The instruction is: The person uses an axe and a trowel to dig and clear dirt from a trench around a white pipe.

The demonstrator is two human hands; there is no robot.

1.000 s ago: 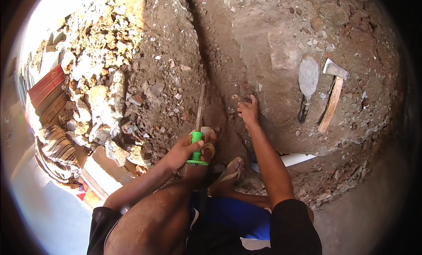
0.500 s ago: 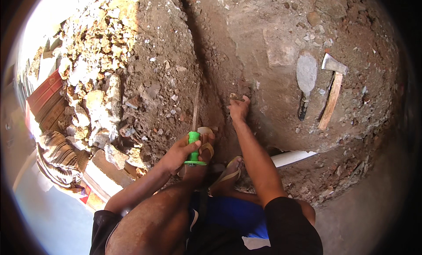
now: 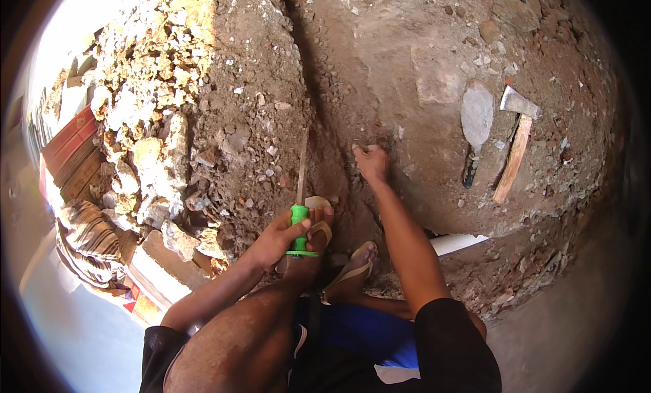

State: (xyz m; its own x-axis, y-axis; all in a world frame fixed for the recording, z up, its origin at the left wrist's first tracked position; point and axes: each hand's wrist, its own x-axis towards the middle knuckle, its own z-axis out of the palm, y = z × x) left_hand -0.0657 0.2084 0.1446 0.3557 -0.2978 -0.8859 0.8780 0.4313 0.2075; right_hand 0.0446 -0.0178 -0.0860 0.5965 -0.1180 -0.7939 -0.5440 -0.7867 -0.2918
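Gripping a green-handled tool [image 3: 299, 225] near the lower middle of the view, the left hand [image 3: 279, 238] is clenched round the handle, its thin metal shaft [image 3: 303, 166] running up and away from the person into the loose earth. The shaft's tip lies at the left edge of a narrow trench [image 3: 319, 108] that runs from the feet up to the top of the picture; whether the tip is buried cannot be told. The right hand [image 3: 371, 162] is released, fingers bent, pressed on the soil at the trench's right edge, holding nothing. It sits just right of the shaft, the trench floor between them. Two sandalled feet [image 3: 352, 274] stand at the near end of the trench, one just beside the green handle.

To the right of the trench the ground is a broad, fairly flat patch of packed dirt [image 3: 434, 67], largely open between the right hand and two tools lying well apart from it: a trowel [image 3: 477, 118] with a grey blade, and a hatchet [image 3: 513, 139] with a wooden handle just right of it. Below them the packed dirt ends in a broken edge, under which a white pipe [image 3: 460, 242] shows.

To the left of the trench the soil rises into a bank of pale rubble [image 3: 146, 122], which narrows the room on that side. Beyond it lie red bricks [image 3: 68, 145] and a striped cloth [image 3: 88, 240].
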